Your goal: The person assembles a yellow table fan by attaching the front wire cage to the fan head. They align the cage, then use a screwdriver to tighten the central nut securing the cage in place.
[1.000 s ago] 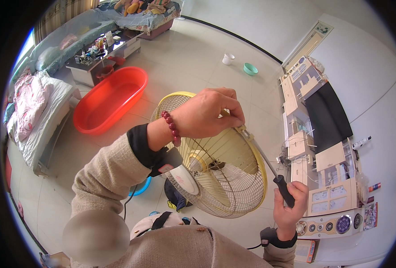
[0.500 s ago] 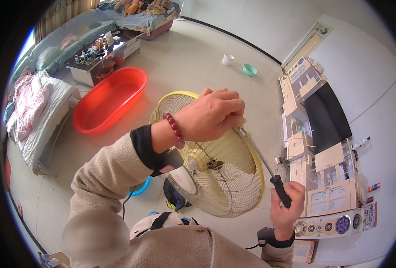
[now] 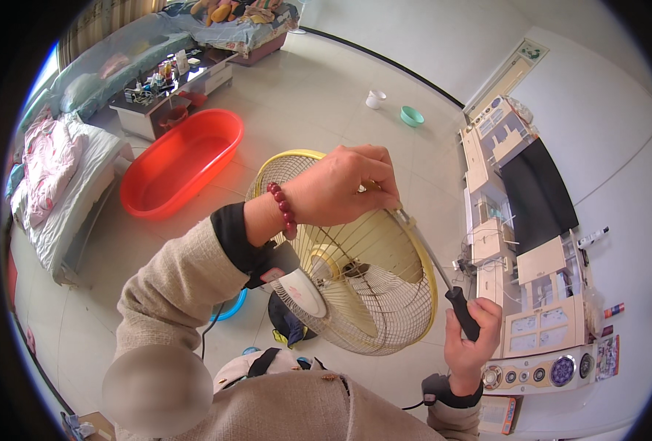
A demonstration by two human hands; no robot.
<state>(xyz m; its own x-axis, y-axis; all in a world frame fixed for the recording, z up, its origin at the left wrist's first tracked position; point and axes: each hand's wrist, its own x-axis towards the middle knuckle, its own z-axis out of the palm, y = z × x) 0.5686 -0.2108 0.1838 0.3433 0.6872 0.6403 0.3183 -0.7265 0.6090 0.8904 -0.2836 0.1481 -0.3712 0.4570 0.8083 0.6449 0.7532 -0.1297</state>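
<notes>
Tub (image 3: 183,163) lay left of the fan (image 3: 396,312), screwdriver (image 3: 462,312) slanted beside its right rim, basin (image 3: 412,116) sat beyond it

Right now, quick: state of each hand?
Left hand: closed at the edge of the fan; exact grip hidden.
Right hand: closed, holding the screwdriver.

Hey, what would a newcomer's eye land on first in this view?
Probably the big red tub at upper left. Next, the yellow caged fan in the middle, with the left hand at its edge. Right of it, the right hand grips a black-handled screwdriver.
</notes>
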